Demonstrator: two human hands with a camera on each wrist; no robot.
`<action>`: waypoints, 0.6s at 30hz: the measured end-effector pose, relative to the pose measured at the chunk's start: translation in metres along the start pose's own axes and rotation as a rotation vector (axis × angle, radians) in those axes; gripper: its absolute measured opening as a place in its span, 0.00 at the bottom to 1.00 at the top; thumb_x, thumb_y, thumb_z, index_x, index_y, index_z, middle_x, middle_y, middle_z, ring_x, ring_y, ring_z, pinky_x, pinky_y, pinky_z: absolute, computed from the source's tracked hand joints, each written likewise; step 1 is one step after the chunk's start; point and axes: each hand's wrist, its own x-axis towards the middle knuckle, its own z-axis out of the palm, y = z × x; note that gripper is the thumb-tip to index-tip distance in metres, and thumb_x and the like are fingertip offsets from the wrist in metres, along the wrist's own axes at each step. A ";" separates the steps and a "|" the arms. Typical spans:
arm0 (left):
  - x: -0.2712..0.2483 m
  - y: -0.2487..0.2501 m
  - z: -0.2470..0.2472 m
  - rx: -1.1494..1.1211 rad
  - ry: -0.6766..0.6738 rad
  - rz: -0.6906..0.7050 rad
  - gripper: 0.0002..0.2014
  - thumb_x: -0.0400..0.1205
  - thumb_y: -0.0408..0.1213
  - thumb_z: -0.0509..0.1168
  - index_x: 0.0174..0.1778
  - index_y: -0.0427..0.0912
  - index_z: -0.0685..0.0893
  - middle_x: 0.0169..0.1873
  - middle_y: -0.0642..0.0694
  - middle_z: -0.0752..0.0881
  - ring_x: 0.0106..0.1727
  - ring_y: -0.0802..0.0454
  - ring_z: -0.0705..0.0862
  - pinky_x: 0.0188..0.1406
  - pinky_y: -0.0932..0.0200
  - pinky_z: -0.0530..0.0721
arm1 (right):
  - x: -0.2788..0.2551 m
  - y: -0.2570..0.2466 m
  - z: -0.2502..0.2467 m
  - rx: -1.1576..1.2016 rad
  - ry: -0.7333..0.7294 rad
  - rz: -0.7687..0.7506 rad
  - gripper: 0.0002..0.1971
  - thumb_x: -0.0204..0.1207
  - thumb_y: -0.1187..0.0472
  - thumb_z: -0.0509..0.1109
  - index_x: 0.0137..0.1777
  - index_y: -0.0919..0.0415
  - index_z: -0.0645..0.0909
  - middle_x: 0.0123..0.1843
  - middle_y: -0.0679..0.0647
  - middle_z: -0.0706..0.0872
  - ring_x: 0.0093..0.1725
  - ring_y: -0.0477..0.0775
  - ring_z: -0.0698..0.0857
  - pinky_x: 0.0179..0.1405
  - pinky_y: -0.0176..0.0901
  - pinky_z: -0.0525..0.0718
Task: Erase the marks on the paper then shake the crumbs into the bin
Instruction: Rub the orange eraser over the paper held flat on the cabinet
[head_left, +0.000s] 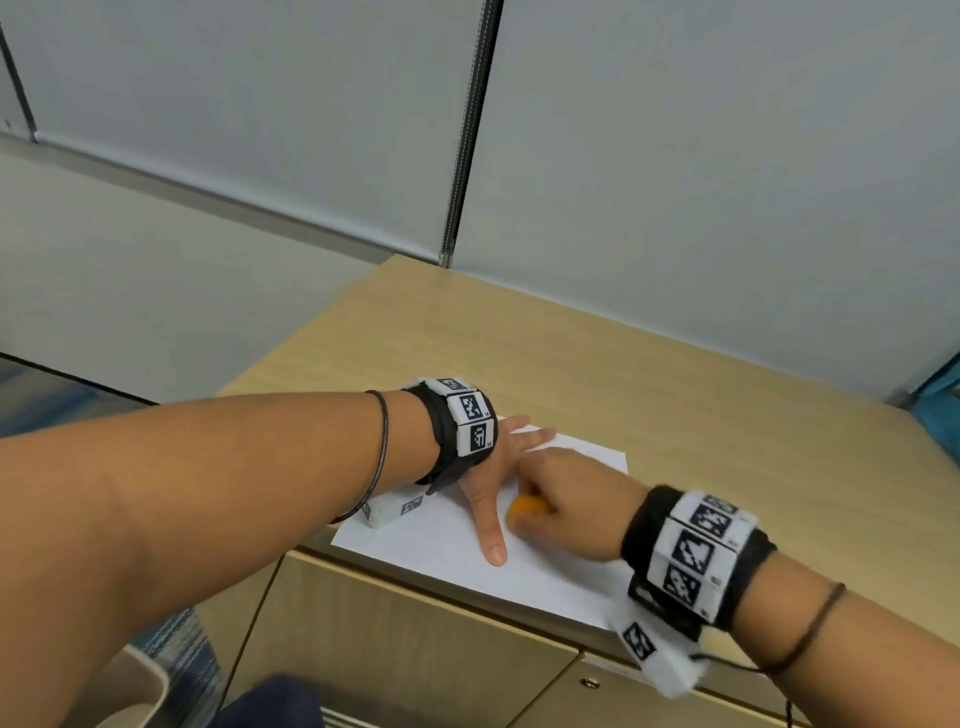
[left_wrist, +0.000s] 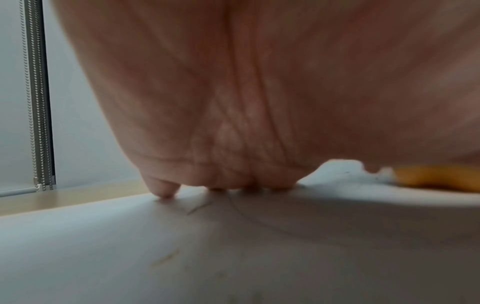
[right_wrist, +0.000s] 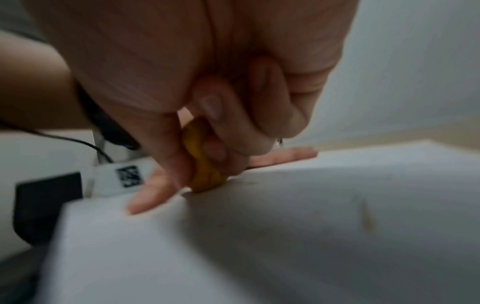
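Right hand (head_left: 566, 499) pinches orange eraser (head_left: 524, 506) on paper (head_left: 431, 545) — left hand (head_left: 488, 478) flat.

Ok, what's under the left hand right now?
The left hand lies flat on the white paper, which rests on the wooden cabinet top. Faint pencil lines show beside its fingertips; any marks beneath the palm are covered.

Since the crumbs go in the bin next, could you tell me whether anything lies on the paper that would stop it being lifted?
Yes: the left hand presses flat on the white paper sheet, and the right hand holds the orange eraser against it.
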 end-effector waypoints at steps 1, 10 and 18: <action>0.001 -0.001 0.001 -0.001 0.000 0.002 0.72 0.61 0.75 0.74 0.84 0.60 0.27 0.84 0.57 0.24 0.86 0.46 0.27 0.81 0.23 0.39 | -0.005 -0.002 0.005 0.026 -0.033 -0.036 0.10 0.76 0.48 0.68 0.50 0.51 0.75 0.42 0.47 0.82 0.43 0.51 0.83 0.45 0.51 0.83; 0.004 -0.004 0.004 -0.019 0.011 0.004 0.74 0.56 0.78 0.74 0.85 0.61 0.28 0.83 0.58 0.24 0.85 0.46 0.26 0.81 0.23 0.39 | 0.000 -0.007 0.004 0.010 -0.001 -0.027 0.16 0.74 0.48 0.68 0.59 0.54 0.78 0.48 0.50 0.85 0.45 0.52 0.83 0.46 0.49 0.84; 0.002 -0.002 0.004 -0.020 0.022 -0.007 0.72 0.61 0.76 0.74 0.84 0.60 0.27 0.84 0.56 0.25 0.86 0.46 0.29 0.80 0.21 0.40 | 0.008 0.011 -0.012 -0.021 0.056 0.138 0.06 0.77 0.55 0.69 0.45 0.57 0.78 0.42 0.54 0.85 0.41 0.54 0.82 0.38 0.44 0.77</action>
